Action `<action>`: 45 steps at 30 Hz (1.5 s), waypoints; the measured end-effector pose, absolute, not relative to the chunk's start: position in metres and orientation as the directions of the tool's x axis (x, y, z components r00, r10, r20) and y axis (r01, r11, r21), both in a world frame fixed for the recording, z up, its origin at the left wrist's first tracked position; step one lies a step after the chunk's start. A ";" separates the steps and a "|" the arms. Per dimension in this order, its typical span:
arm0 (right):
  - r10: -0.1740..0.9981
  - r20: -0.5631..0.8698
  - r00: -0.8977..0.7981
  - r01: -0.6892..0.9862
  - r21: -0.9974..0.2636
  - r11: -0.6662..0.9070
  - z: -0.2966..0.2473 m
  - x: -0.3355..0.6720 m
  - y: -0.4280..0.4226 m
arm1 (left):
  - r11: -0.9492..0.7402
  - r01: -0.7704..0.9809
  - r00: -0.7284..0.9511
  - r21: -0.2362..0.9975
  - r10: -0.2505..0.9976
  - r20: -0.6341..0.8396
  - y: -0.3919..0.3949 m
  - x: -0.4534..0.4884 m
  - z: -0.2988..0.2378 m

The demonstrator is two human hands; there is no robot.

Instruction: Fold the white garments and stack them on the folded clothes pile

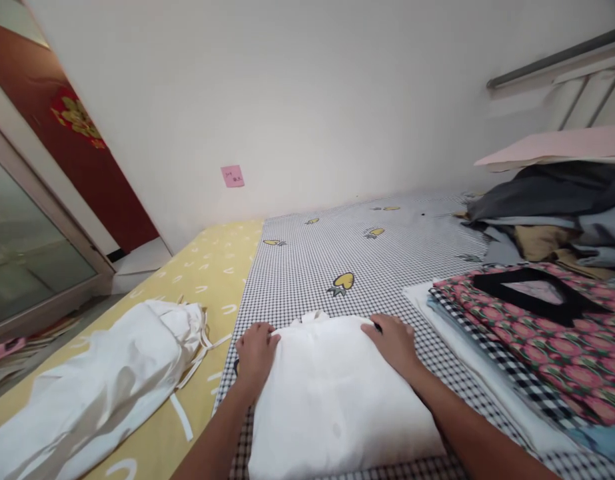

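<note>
A folded white shirt (332, 393) lies in front of me on a black-and-white checked bed sheet (297, 280). It forms a thick, roughly rectangular bundle, with a small ruffled bit of cloth poking out at its far edge. At the far left corner, my left hand (257, 350) has its fingers curled over the cloth. My right hand (393, 340) grips the far right corner in the same way, thumb on top. The fingertips of both hands are partly hidden at the cloth's edge.
On the left, a crumpled white garment with ties (122, 367) rests on yellow patterned bedding (207, 260). To the right is a stack of folded clothes topped by a pink floral garment (562, 347). Behind it rises a pile of dark clothes (572, 193). A white wall (307, 100) bounds the bed.
</note>
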State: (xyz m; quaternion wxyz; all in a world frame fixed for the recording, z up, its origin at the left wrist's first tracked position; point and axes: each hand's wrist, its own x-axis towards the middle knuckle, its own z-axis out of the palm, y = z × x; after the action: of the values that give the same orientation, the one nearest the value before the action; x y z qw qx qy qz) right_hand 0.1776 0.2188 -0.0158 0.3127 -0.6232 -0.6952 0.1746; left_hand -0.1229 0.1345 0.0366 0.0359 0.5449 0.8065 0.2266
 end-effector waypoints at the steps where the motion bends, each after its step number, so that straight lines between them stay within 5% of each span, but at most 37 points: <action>1: 0.975 0.222 -0.030 0.759 -0.630 0.167 -0.017 0.177 0.218 | 0.322 0.871 -0.411 0.372 0.892 0.191 0.130 -0.118 0.043; 7: 0.976 0.219 -0.007 0.717 -0.679 0.157 -0.017 0.175 0.217 | 0.134 0.984 -0.171 0.118 0.897 0.408 0.082 -0.067 0.064; 13: 0.984 0.175 0.044 0.536 -0.835 0.125 0.001 0.180 0.217 | 0.017 0.972 -0.022 0.236 1.000 0.020 0.076 -0.039 0.017; 22: 0.979 0.122 0.162 0.321 -0.945 0.065 0.002 0.237 0.113 | 0.052 0.987 -0.054 0.155 0.999 0.009 0.088 -0.041 0.016; 27: 0.966 0.246 0.074 0.687 -0.715 0.130 -0.013 0.226 0.057 | 0.068 0.991 -0.069 0.113 0.998 0.007 0.082 -0.035 0.019; 31: 0.974 0.214 0.070 0.847 -0.529 0.055 -0.019 0.234 0.058 | 0.098 0.986 -0.104 0.135 0.994 0.038 0.078 -0.033 0.018; 35: 0.918 0.365 0.154 0.898 -0.438 0.024 -0.014 0.244 0.056 | 0.099 0.981 -0.115 0.169 0.989 0.088 0.075 -0.031 0.013; 40: 0.736 0.675 -0.057 0.893 -0.295 0.340 0.035 0.182 0.055 | 0.073 0.974 -0.108 0.213 0.982 0.154 0.072 -0.029 0.006; 43: 0.710 0.666 -0.229 0.860 -0.203 0.469 0.057 0.126 0.074 | 0.063 0.969 -0.112 0.239 0.974 0.197 0.072 -0.030 0.001; 45: 0.786 0.530 -0.318 0.857 -0.194 0.478 0.053 0.101 0.094 | 0.058 0.964 -0.109 0.260 0.976 0.187 0.071 -0.031 -0.001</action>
State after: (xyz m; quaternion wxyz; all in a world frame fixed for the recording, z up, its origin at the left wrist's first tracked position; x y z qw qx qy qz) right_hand 0.1014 0.0942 0.0532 0.2892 -0.5074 -0.8094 -0.0612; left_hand -0.0305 0.0715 -0.0012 0.0193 0.6672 0.7270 0.1613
